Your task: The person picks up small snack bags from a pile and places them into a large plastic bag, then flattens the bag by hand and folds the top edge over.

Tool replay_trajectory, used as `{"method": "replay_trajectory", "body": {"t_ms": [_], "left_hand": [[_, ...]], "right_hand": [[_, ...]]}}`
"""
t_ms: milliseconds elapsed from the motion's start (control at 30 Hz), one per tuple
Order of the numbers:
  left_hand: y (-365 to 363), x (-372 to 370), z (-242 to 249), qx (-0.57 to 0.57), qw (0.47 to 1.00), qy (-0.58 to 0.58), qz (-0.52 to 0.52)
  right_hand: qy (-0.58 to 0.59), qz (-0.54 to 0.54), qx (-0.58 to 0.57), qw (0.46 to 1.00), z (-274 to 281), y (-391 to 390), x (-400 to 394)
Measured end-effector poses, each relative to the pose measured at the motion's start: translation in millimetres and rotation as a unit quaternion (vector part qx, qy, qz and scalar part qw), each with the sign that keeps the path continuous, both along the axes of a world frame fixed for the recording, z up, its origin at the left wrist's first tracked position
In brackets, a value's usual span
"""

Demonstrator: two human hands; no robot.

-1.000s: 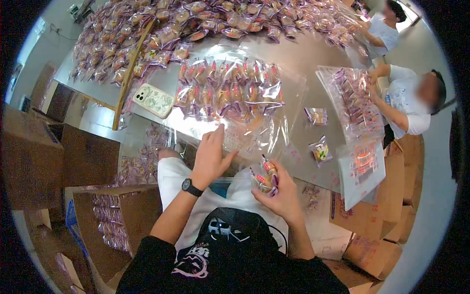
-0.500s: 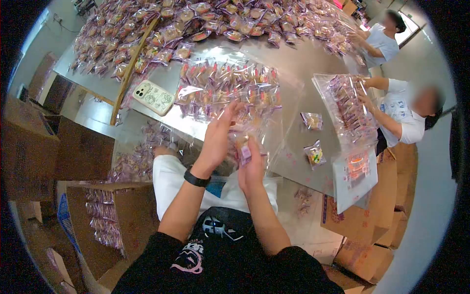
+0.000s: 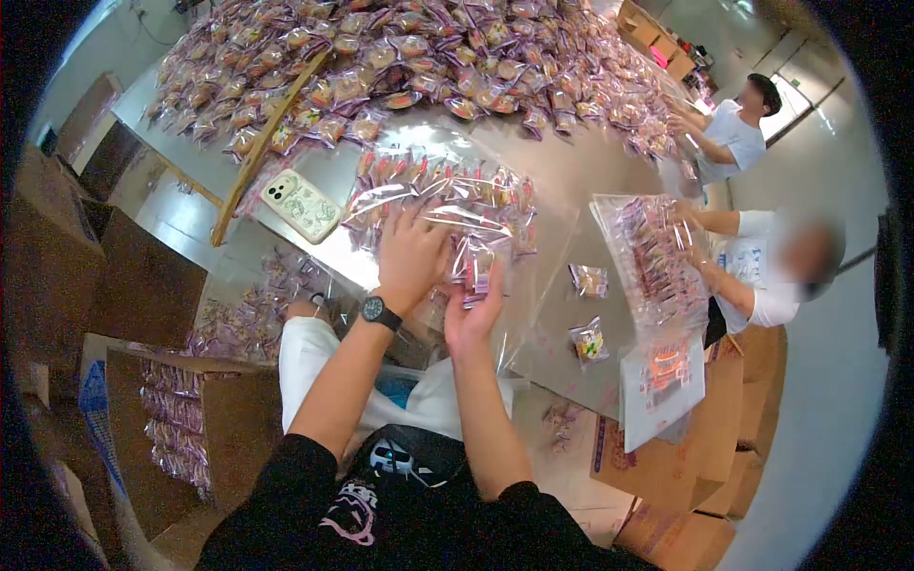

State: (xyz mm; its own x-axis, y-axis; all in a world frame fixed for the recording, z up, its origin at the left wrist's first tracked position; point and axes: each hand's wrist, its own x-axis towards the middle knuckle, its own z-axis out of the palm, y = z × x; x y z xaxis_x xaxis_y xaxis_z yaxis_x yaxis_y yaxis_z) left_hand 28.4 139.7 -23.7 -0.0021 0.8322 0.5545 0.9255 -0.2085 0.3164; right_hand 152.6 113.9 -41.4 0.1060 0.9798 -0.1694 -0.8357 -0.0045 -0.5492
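On the metal table, a large clear plastic bag (image 3: 386, 207) holds rows of small wrapped pastries (image 3: 447, 171). My left hand (image 3: 411, 252), with a black watch on its wrist, lies palm down on the front of this bag, fingers stretched. My right hand (image 3: 473, 322) grips a single wrapped pastry (image 3: 479, 273) at the bag's near end, thumb along its right side. Film glare hides whether that pastry is inside the bag mouth. Two loose wrapped pastries, one upper (image 3: 589, 281) and one lower (image 3: 589, 341), lie to the right.
A big heap of wrapped pastries (image 3: 457, 67) covers the table's far side. A wooden strip (image 3: 269, 143) and a phone (image 3: 301, 206) are at left. Flat printed bags (image 3: 662, 381) overhang the right edge. Two people work at right. Cardboard boxes (image 3: 152, 285) stand around.
My left hand has turned from upright to palm down and pressed onto the bag. My right hand still grips a pastry, now against the bag's near end. The camera view has shifted slightly.
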Motion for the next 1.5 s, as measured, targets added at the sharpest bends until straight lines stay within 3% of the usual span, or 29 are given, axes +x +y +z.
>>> {"method": "replay_trajectory", "body": {"t_ms": [67, 200, 233, 367, 467, 500, 600, 700, 800, 900, 967, 1200, 1300, 1500], "left_hand": [[8.3, -7.0, -13.6, -0.022, 0.997, 0.078, 0.018], [-1.9, 14.1, 3.0, -0.06, 0.992, 0.083, 0.079], [4.0, 18.2, -6.6, -0.02, 0.994, 0.065, 0.087], [17.2, 24.2, -19.4, 0.039, 0.993, 0.009, 0.114], [16.8, 24.2, -26.7, 0.046, 0.994, -0.002, 0.099], [14.9, 25.8, -24.7, 0.031, 0.994, -0.005, 0.103], [15.4, 22.4, -30.8, 0.005, 0.994, 0.004, 0.106], [15.8, 21.0, -23.6, -0.003, 0.995, 0.01, 0.095], [6.0, 17.3, -11.3, -0.022, 0.996, -0.001, 0.085], [7.0, 11.9, -7.6, -0.017, 0.997, -0.008, 0.076], [9.9, 10.8, -12.7, 0.016, 0.997, -0.032, 0.068], [7.9, 4.5, -10.3, -0.031, 0.996, -0.014, 0.079], [10.7, -2.4, -8.2, -0.028, 0.997, 0.0, 0.068], [13.2, -8.8, -8.4, -0.014, 0.996, 0.024, 0.08]], "right_hand": [[-0.026, -0.043, -0.031, 0.998, 13.1, 2.1, -7.1], [0.076, -0.077, -0.017, 0.994, 4.4, 26.1, -20.8], [0.069, -0.093, -0.029, 0.993, 6.5, 30.6, -26.8], [-0.146, -0.128, 0.064, 0.979, -3.8, 50.7, -32.4], [-0.341, -0.166, 0.175, 0.909, -1.0, 42.2, -35.1], [-0.291, -0.121, 0.15, 0.937, -3.4, 46.6, -31.8], [-0.36, -0.124, 0.173, 0.908, -8.8, 61.6, -23.5], [-0.459, -0.09, 0.124, 0.875, -9.8, 64.0, -7.6], [-0.417, -0.093, 0.12, 0.896, -12.2, 70.6, 2.2], [-0.454, -0.107, 0.103, 0.879, -14.2, 76.4, 3.8], [-0.514, -0.121, 0.119, 0.841, -6.7, 74.0, 5.7], [-0.653, -0.195, 0.187, 0.707, -17.0, 82.9, 7.1], [-0.605, -0.192, 0.192, 0.748, -22.1, 87.5, 6.2], [-0.583, -0.237, 0.157, 0.761, -29.2, 88.9, -5.1]]}}
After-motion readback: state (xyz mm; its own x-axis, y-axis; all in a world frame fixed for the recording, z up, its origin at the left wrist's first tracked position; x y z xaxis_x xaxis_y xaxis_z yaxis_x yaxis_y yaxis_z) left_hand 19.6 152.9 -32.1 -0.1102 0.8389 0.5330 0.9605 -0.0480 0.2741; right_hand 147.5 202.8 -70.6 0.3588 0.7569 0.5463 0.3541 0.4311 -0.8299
